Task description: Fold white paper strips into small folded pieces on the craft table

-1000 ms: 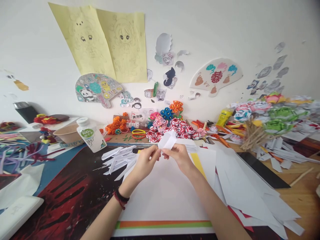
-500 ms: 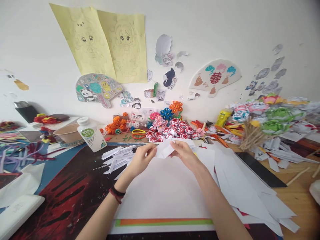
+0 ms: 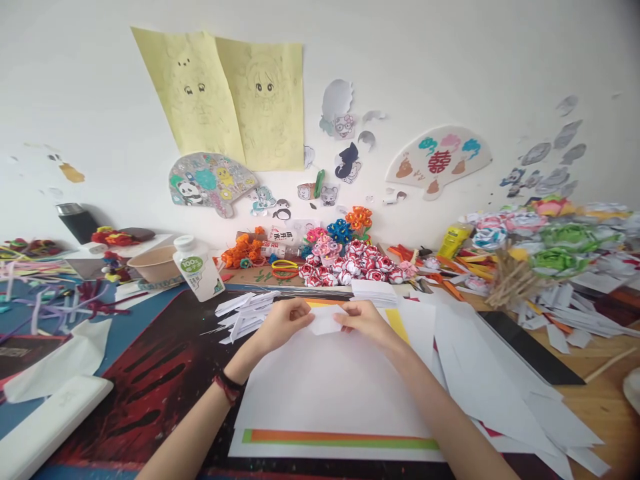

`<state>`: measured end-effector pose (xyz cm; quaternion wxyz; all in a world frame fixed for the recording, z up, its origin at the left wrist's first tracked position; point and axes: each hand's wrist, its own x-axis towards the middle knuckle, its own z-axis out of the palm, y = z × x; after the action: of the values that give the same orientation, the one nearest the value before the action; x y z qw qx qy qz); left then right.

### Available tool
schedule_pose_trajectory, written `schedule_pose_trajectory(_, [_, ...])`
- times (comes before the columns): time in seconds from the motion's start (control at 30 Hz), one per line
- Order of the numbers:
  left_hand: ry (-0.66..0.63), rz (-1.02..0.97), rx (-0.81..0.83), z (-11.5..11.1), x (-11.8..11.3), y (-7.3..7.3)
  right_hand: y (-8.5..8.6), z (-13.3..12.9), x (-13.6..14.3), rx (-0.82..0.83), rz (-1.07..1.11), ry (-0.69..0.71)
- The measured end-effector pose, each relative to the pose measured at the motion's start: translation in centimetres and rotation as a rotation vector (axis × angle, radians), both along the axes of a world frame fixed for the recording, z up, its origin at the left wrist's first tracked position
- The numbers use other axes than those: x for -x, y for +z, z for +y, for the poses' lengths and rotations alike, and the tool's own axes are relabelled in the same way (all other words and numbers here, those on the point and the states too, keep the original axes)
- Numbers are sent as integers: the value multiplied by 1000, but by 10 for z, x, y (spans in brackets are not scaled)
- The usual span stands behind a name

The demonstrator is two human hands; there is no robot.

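Between my two hands is a small piece of white paper [image 3: 325, 321], held just above a stack of large white sheets [image 3: 330, 387]. My left hand [image 3: 286, 323] pinches its left edge between thumb and fingers. On the opposite edge, my right hand [image 3: 367, 321] grips it the same way. Folded white paper strips [image 3: 245, 313] lie in a loose pile left of my left hand. A neat stack of small white paper pieces [image 3: 374, 292] sits just beyond my right hand.
Red-and-white paper flowers [image 3: 367, 263] crowd the back edge. A white bottle [image 3: 200, 268] and a brown bowl [image 3: 156, 265] stand at back left. Loose white sheets [image 3: 493, 363] and a black flat panel [image 3: 533, 347] lie to the right. A white case [image 3: 55, 423] rests at front left.
The paper has gone from tilted to nearly level and lies lower between my hands. Both hands came slightly down. The whole view has shifted a little.
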<state>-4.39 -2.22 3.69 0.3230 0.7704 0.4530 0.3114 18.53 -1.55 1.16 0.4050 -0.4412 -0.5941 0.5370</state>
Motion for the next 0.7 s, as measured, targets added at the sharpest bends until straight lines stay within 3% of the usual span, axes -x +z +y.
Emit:
schedule_pose_trajectory(0.1, [-5, 143, -40, -1, 2, -6, -4, -1, -7, -140, -208, 89])
schedule_pose_trajectory(0.2, [14, 216, -82, -2, 1, -14, -9, -1, -9, -180, -345, 161])
schedule_pose_trajectory(0.47, [58, 228, -165, -6, -4, -28, -14, -7, 0, -320, -501, -52])
schedule_pose_trajectory(0.7, [88, 165, -143, -8, -7, -31, -16, -5, 1, -290, -500, -71])
